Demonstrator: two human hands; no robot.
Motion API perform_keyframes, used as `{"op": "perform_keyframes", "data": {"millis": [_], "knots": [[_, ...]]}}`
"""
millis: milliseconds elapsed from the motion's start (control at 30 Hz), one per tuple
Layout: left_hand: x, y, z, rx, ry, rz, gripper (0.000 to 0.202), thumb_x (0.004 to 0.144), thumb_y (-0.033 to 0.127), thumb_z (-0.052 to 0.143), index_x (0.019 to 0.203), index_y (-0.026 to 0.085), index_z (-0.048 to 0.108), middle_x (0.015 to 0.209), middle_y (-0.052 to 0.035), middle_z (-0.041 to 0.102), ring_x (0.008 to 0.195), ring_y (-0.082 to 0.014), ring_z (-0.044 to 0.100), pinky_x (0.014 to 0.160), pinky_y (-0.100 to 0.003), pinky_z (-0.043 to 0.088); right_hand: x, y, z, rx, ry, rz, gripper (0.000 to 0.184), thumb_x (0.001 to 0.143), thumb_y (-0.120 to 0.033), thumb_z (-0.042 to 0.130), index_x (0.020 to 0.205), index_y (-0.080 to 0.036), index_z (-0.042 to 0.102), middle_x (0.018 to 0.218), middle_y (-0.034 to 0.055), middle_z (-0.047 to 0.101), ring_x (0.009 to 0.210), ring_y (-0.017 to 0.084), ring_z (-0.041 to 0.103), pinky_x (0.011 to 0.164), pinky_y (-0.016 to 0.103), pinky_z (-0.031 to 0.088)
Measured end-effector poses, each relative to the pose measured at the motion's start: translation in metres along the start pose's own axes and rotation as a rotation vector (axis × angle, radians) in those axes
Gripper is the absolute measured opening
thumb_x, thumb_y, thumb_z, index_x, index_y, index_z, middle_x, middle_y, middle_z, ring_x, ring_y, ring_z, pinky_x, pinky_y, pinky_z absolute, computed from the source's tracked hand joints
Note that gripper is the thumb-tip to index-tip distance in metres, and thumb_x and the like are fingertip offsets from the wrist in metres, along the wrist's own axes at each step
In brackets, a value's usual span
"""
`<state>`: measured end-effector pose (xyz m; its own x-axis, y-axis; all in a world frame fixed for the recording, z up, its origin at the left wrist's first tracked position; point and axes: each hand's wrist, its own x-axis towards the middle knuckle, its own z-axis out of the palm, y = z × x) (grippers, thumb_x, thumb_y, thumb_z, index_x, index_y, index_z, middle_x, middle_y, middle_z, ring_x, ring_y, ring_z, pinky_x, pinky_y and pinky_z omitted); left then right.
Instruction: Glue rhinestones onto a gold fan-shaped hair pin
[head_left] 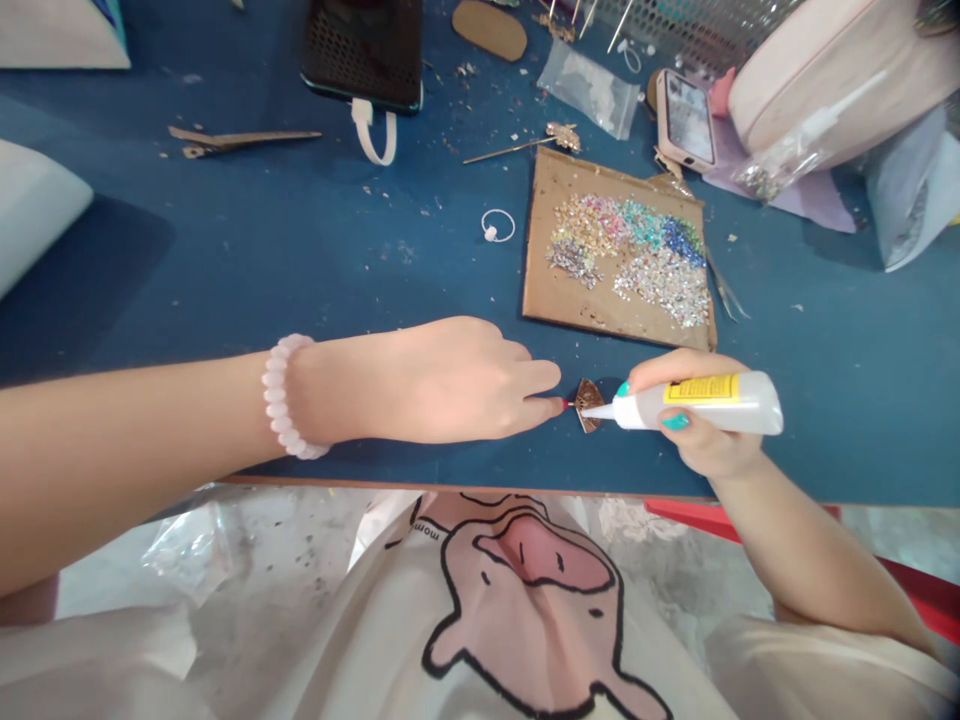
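My left hand (450,385), with a pale pink bead bracelet (283,400) on the wrist, lies on the blue table; its fingertips pinch and steady a small fan-shaped metal piece (589,392). My right hand (701,440) is wrapped round a white glue bottle with a yellow label (705,402). The bottle's nozzle tip touches the metal piece. Just behind lies a brown cardboard sheet (547,280) covered with several heaps of coloured rhinestones (637,255).
A black phone (364,45) and a pink-cased phone (686,118) lie at the back. A metal hair clip (240,140), a small ring (498,226), a clear plastic bag (589,88), a hair stick (517,148) and tweezers (726,290) are scattered around. Table edge (480,488) runs near my body.
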<state>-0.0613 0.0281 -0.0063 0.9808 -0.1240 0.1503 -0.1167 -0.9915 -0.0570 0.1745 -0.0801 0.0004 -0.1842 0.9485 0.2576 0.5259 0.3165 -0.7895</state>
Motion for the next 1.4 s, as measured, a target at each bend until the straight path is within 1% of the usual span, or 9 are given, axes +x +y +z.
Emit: {"op": "perform_keyframes", "data": {"millis": [167,367,500,633,800,1000,1100,1233,1400], "knots": [[0.0003,-0.0011,-0.0003,0.041,0.0,0.03,0.043,0.091,0.012,0.032,0.124,0.026,0.056,0.079,-0.0011,0.06,0.056,-0.0173,0.05,0.048,-0.034,0.04,0.001,0.001,0.0007,0.018,0.01,-0.039,0.02,0.081,-0.044,0.062,0.085,-0.026,0.07,0.074,0.0006,0.07,0.059,0.014,0.063,0.052,0.025,0.051],[0.001,-0.0007,-0.0016,0.002,-0.023,0.008,0.048,0.084,0.013,0.043,0.123,0.039,0.054,0.08,0.0005,0.061,0.058,-0.0203,0.049,0.05,-0.038,0.044,0.0007,0.0011,-0.0005,-0.021,-0.01,-0.05,0.02,0.082,-0.042,0.062,0.085,-0.025,0.07,0.073,0.0003,0.07,0.058,0.013,0.063,0.052,0.024,0.051],[0.0006,-0.0008,-0.0009,0.044,0.001,0.024,0.045,0.086,0.013,0.043,0.125,0.032,0.055,0.079,0.0015,0.061,0.057,-0.0176,0.05,0.049,-0.035,0.043,0.0006,0.0007,-0.001,-0.026,-0.017,-0.062,0.02,0.083,-0.043,0.06,0.085,-0.025,0.069,0.074,0.0007,0.071,0.059,0.014,0.064,0.052,0.026,0.052],[0.0,-0.0008,-0.0008,0.052,-0.001,0.023,0.045,0.086,0.014,0.042,0.125,0.034,0.054,0.08,0.0026,0.061,0.058,-0.0187,0.05,0.048,-0.037,0.044,-0.0005,0.0012,-0.0017,-0.038,-0.018,-0.077,0.019,0.083,-0.043,0.06,0.084,-0.027,0.069,0.073,0.0011,0.071,0.058,0.016,0.063,0.052,0.029,0.051],[-0.0005,-0.0008,-0.0001,0.074,0.017,0.031,0.042,0.088,0.011,0.041,0.124,0.029,0.055,0.078,0.0004,0.06,0.057,-0.016,0.053,0.048,-0.032,0.043,-0.0021,0.002,-0.0017,-0.037,-0.007,-0.082,0.019,0.083,-0.043,0.06,0.086,-0.027,0.069,0.074,0.0011,0.071,0.059,0.016,0.064,0.051,0.029,0.05],[-0.0005,-0.0009,0.0015,0.059,-0.002,0.025,0.047,0.084,0.018,0.049,0.127,0.038,0.051,0.08,0.0037,0.062,0.059,-0.0192,0.051,0.05,-0.037,0.046,-0.0002,-0.0001,0.0008,-0.09,0.003,-0.091,0.019,0.084,-0.044,0.058,0.085,-0.028,0.069,0.073,0.0015,0.071,0.059,0.017,0.064,0.052,0.03,0.05],[-0.0004,-0.001,0.0013,0.061,-0.017,0.021,0.048,0.084,0.018,0.048,0.128,0.038,0.051,0.082,0.0035,0.063,0.059,-0.0191,0.052,0.05,-0.038,0.046,0.0003,-0.0008,0.0,-0.118,0.005,-0.114,0.019,0.083,-0.044,0.059,0.084,-0.027,0.068,0.072,0.0012,0.071,0.059,0.016,0.065,0.052,0.029,0.05],[-0.0008,-0.0012,0.0021,0.087,0.015,0.046,0.046,0.088,0.011,0.038,0.128,0.028,0.052,0.08,0.0004,0.061,0.058,-0.0177,0.051,0.049,-0.035,0.044,0.0002,-0.0008,-0.0018,-0.135,-0.033,-0.154,0.021,0.084,-0.045,0.059,0.078,-0.026,0.067,0.069,0.0006,0.07,0.057,0.015,0.064,0.05,0.028,0.048],[-0.0011,-0.0014,0.0041,0.069,0.004,0.028,0.048,0.086,0.015,0.044,0.129,0.035,0.05,0.08,0.0031,0.061,0.058,-0.0186,0.05,0.048,-0.037,0.045,0.0012,-0.0022,-0.0012,-0.11,-0.035,-0.157,0.022,0.084,-0.043,0.058,0.074,-0.025,0.065,0.068,-0.0007,0.07,0.056,0.013,0.065,0.051,0.026,0.049]]}}
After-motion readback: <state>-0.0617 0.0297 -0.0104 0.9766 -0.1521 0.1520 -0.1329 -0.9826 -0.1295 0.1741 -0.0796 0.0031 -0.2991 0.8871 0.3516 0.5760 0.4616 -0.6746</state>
